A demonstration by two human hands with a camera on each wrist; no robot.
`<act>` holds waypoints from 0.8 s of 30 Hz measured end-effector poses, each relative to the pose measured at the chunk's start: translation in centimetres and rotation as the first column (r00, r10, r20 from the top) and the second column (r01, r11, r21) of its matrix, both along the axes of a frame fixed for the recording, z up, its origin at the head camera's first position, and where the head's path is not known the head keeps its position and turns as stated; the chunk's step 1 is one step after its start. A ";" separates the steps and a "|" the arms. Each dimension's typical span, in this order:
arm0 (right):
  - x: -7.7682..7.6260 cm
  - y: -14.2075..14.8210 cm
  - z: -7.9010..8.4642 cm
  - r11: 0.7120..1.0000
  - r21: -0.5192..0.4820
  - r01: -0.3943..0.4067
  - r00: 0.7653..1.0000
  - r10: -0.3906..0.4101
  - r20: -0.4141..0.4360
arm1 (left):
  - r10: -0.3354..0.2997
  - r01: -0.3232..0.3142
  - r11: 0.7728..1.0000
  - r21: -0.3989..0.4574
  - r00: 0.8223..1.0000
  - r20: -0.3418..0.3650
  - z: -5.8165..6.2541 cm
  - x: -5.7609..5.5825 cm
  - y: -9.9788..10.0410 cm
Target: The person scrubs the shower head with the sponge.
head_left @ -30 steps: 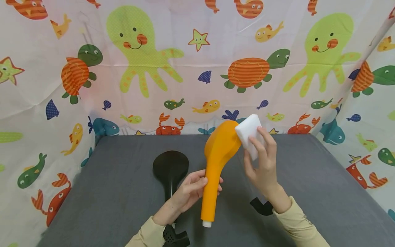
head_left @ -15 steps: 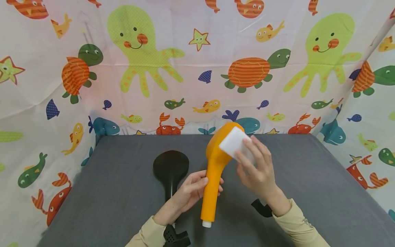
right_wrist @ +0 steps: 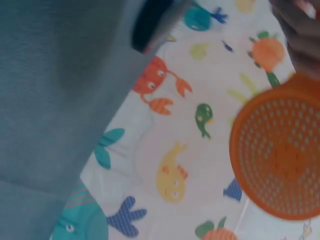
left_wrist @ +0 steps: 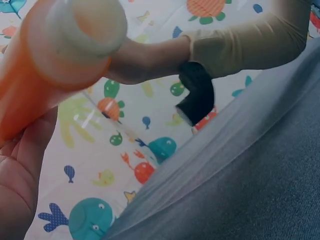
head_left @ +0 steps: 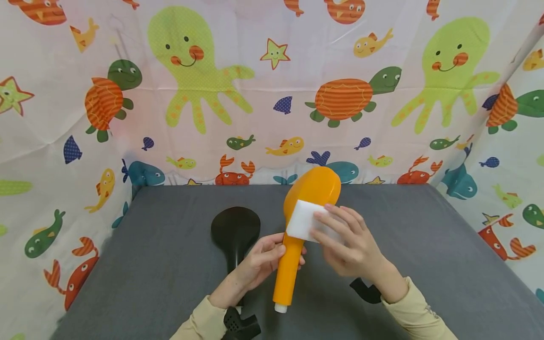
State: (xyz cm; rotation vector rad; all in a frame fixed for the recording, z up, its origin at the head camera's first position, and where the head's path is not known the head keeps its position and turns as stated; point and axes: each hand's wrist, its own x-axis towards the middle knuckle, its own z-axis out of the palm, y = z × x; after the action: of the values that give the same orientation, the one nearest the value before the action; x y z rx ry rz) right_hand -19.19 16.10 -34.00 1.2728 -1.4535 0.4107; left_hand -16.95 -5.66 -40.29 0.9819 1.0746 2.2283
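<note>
An orange handheld shower head (head_left: 316, 183) is held up over the table, tilted with its head toward the upper right. My left hand (head_left: 256, 265) grips its handle just below the neck. Against the back of the neck lies a white sponge block (head_left: 302, 220), pinched in my right hand (head_left: 354, 245). The shower head's perforated round spray face (right_wrist: 280, 155) shows in the right wrist view, turned away from the head camera. In the left wrist view the white hollow handle end (left_wrist: 95, 30) is close to the camera.
A black shower head (head_left: 235, 229) lies on the grey-covered table (head_left: 170, 264), left of my left hand, its handle partly hidden behind that forearm. A white curtain (head_left: 263, 137) printed with sea animals stands behind the table and along its sides.
My right hand has moved the sponge down and left, from the right edge of the orange head to its neck. The handle's lower end has swung slightly left; the left hand keeps its grip.
</note>
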 end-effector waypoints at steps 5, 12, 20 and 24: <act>-0.3 0.3 1.6 0.958 -0.287 0.008 0.968 0.065 0.243 | -0.002 -0.002 0.999 -0.051 0.997 -0.073 -0.3 0.1 0.1; 0.8 0.5 2.1 0.874 -0.484 0.050 0.838 0.227 0.497 | 0.027 -0.041 0.996 -0.085 0.987 -0.161 -0.3 0.1 0.2; 0.3 0.0 0.4 0.929 -0.346 -0.131 0.963 0.202 0.178 | 0.089 -0.110 0.990 -0.090 0.974 -0.210 0.1 -0.5 -0.3; 0.5 0.2 1.6 0.895 -0.444 -0.043 0.920 0.209 0.332 | 0.074 -0.119 0.984 -0.135 0.951 -0.301 0.1 -0.8 -0.8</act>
State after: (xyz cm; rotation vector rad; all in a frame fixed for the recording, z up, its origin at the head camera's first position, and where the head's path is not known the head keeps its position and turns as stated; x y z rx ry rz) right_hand -18.73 16.33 -32.36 0.9618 -1.4814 1.0531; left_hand -17.79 -6.44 -40.22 1.2453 1.4289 2.0801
